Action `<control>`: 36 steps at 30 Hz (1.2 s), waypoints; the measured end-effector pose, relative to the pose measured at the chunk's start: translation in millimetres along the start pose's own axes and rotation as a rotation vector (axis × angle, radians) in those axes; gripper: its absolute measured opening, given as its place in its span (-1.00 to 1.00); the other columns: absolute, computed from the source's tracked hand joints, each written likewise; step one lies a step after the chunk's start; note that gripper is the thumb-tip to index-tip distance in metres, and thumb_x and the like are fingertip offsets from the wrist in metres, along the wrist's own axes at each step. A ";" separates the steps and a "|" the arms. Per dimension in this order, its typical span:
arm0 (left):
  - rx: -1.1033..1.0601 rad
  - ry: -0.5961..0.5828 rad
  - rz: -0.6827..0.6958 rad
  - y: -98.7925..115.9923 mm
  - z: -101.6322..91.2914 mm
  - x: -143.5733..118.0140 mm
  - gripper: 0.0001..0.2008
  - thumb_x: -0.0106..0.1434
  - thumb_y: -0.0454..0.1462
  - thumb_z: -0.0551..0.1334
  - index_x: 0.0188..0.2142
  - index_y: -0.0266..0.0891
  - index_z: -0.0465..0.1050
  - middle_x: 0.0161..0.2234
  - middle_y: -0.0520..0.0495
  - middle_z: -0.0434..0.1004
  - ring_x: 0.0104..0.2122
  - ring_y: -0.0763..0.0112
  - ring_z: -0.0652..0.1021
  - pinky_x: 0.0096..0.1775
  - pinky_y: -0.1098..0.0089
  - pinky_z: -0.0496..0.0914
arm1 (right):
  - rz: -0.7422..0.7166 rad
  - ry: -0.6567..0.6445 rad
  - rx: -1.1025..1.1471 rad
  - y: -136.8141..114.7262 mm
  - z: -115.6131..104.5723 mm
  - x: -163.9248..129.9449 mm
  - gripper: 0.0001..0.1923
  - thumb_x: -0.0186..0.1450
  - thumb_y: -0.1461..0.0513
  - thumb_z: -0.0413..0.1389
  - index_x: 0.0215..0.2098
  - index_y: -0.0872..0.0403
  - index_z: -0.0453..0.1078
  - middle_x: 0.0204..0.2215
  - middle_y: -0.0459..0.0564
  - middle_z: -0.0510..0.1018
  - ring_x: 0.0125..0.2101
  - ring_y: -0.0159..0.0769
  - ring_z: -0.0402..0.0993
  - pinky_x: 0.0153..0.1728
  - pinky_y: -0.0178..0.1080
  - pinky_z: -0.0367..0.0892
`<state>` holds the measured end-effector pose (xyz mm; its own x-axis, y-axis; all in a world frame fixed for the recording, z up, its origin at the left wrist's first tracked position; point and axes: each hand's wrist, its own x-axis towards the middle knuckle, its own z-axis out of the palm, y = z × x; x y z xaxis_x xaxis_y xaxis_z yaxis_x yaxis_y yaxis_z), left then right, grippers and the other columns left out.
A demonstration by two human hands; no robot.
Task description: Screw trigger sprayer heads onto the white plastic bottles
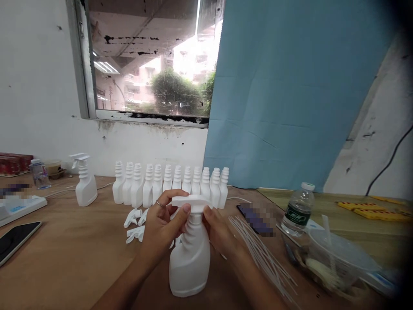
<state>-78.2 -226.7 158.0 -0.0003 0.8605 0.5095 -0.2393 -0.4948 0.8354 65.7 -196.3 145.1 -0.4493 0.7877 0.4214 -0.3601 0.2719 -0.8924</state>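
Hands: left hand (164, 224), right hand (219, 230) both clasp spray bottle (190, 262) neck; bare table (80, 254) left, straws (261, 249) close right.

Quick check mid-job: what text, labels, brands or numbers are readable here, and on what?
None can be read.
Water bottle: green label with white marks, too blurred to read.
Yellow strips: red markings, too small.
Red boxes: print illegible.
White device: blue markings, unreadable.
Spray bottle under the left hand and right hand: plain white, no print.
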 end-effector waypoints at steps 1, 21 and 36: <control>0.011 -0.002 -0.012 1.2 -0.5 -0.2 -0.64 0.18 -0.09 0.33 -0.14 -0.26 0.36 -0.65 0.13 0.32 -0.69 0.59 0.32 -0.63 0.59 0.21 | 0.000 -0.009 0.032 3.8 -0.7 -2.0 -0.52 0.23 -0.13 0.08 -0.17 0.09 0.39 -0.48 0.02 0.52 -0.49 -0.20 0.48 -0.50 -0.24 0.37; 0.021 -0.067 0.002 1.4 -1.5 4.3 -0.69 0.18 -0.13 0.33 -0.18 -0.28 0.39 -0.68 0.13 0.34 -0.72 0.55 0.39 -0.65 0.58 0.23 | -0.136 0.251 0.054 20.3 19.4 -10.9 -0.43 0.17 0.03 0.25 0.05 -0.05 0.13 -0.40 -0.11 0.48 -0.53 -0.32 0.44 -0.49 -0.26 0.39; 0.015 -0.084 -0.016 2.6 -3.9 4.8 -0.66 0.15 -0.09 0.34 -0.19 -0.25 0.38 -0.70 0.17 0.30 -0.72 0.55 0.37 -0.66 0.57 0.27 | -0.140 0.263 0.026 14.5 24.3 -12.0 -0.44 0.18 0.03 0.23 0.06 -0.03 0.17 -0.46 -0.12 0.47 -0.56 -0.32 0.42 -0.51 -0.26 0.38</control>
<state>-82.6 -223.4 161.8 0.0845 0.8553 0.5111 -0.2238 -0.4836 0.8462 45.9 -215.3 131.0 -0.1679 0.8605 0.4809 -0.4261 0.3766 -0.8226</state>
